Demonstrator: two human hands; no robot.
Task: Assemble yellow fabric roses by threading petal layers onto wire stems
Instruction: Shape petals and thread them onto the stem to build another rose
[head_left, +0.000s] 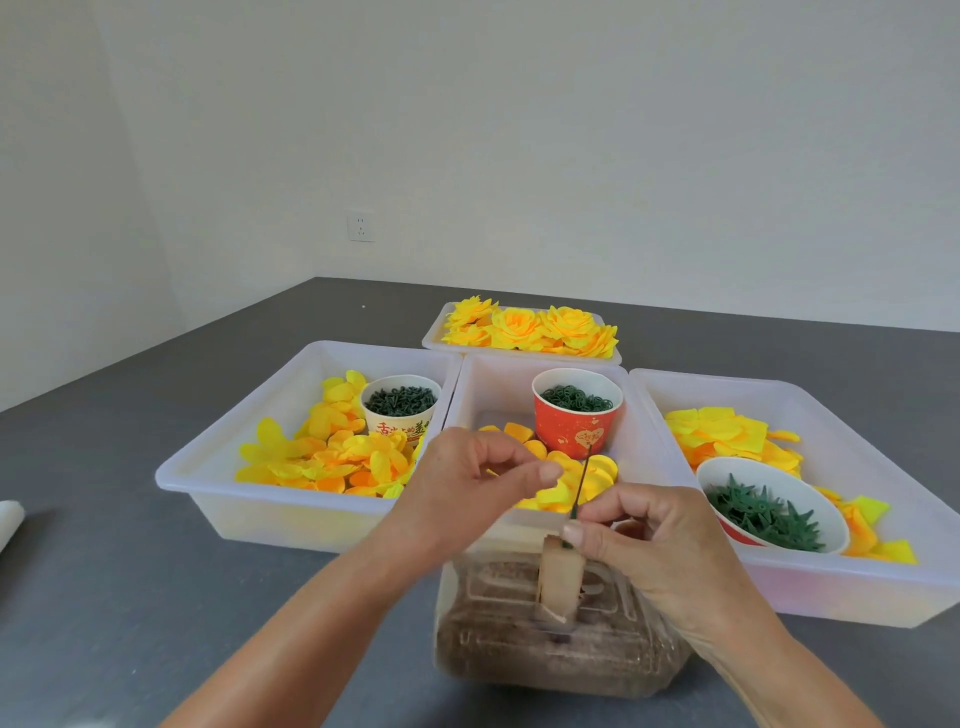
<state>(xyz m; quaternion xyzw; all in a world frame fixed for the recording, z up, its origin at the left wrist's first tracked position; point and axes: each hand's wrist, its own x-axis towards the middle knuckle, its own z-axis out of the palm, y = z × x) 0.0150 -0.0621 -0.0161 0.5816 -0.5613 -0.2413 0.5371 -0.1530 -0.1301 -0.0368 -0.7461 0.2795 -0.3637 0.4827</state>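
**Right hand pinches the stem above the stand**

The right hand (644, 530) comes in from the lower right, its forearm slanting up across the near edge of the surface (156, 571). Its fingers are curled, and thumb and forefinger pinch the lower part of a thin green wire stem (581, 483) — the stem stands nearly upright, leaning slightly right toward its tip. Just below the pinch sits a pale block (561, 577) on top of a clear jug (545, 639) filled with brown grains; whether the stem's foot is in the block cannot be told.

The left hand (467, 483) reaches in from the lower left and hovers just left of the stem, over the near rim of the middle tray (498, 384). Its fingers are curled with thumb and forefinger tips together; whether they hold anything cannot be told.

The stem is bare, dark green, with no petal on it. Behind it in the middle tray lie yellow and orange petals (561, 478) and a red cup (576, 410) of green rings. The left tray (249, 415) holds larger yellow petal layers (322, 457) and a white cup (400, 410) of dark green bits. The right tray (857, 431) holds flat yellow pieces (727, 431) and a bowl (769, 504) of green star-shaped calyxes. A far tray (436, 338) is filled with finished yellow roses (530, 327).
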